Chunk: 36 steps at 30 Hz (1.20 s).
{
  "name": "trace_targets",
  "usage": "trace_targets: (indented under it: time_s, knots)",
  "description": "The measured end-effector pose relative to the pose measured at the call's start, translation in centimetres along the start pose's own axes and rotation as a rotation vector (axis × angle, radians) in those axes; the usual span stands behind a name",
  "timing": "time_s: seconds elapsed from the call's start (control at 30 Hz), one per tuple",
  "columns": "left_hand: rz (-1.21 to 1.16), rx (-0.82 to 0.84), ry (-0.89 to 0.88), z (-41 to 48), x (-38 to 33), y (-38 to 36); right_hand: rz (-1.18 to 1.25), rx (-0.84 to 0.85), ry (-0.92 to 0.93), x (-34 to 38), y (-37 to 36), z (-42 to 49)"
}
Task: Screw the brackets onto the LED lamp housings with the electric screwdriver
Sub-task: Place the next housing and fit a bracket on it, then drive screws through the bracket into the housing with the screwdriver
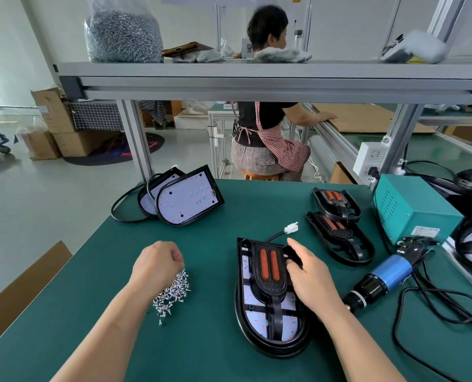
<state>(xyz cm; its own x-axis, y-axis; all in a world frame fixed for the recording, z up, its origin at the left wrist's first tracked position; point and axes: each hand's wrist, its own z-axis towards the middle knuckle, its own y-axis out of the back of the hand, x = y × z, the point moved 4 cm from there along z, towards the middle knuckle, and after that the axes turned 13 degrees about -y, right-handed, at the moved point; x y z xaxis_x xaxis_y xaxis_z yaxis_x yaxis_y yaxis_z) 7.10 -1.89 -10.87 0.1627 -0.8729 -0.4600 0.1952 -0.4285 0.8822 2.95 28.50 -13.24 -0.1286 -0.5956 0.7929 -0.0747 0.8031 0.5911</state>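
A black LED lamp housing [267, 323] lies on the green table in front of me, with a black bracket [269, 268] bearing two orange strips on top. My right hand [309, 274] grips the bracket's right edge. My left hand [157, 264] sits with curled fingers on a pile of small silver screws [174, 295]; whether it pinches any is hidden. The blue and black electric screwdriver [378, 282] lies on the table to the right, untouched.
Two housings with brackets [336, 216] are stacked at the back right. Two bare housings [185, 199] lean at the back left. A teal power box [411, 213] and cables [433, 312] lie to the right. A shelf [256, 78] spans overhead; a person sits beyond.
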Motion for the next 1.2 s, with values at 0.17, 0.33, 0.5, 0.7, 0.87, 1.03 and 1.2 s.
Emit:
trace_targets:
  time_s: [0.17,0.33,0.5,0.7,0.87,1.03,1.2]
  knots:
    - [0.057,0.072,-0.040,0.4,-0.2,-0.1,0.004,-0.007,0.012,0.1,0.1,0.0]
    - [0.215,0.233,-0.120,0.7,-1.1,-0.1,0.007,-0.017,0.010,0.2,0.1,-0.1]
    - [0.233,0.212,-0.151,0.3,-1.6,-0.3,0.014,-0.027,0.028,0.3,-0.1,-0.4]
    - [-0.096,-0.161,-0.168,-0.8,-3.4,-0.3,0.040,-0.057,0.043,0.8,0.0,-0.5]
    - [-0.386,-0.344,-0.126,-2.6,-5.1,-2.6,0.097,-0.375,0.049,0.4,4.2,-1.5]
    - [-0.341,-0.437,-0.268,-4.3,-6.1,-4.0,0.003,-0.613,-0.232,-3.9,10.4,-2.4]
    - [-0.305,-0.500,-0.280,-4.7,-6.0,-4.1,-0.045,-0.550,-0.389,-6.6,10.9,-3.0]
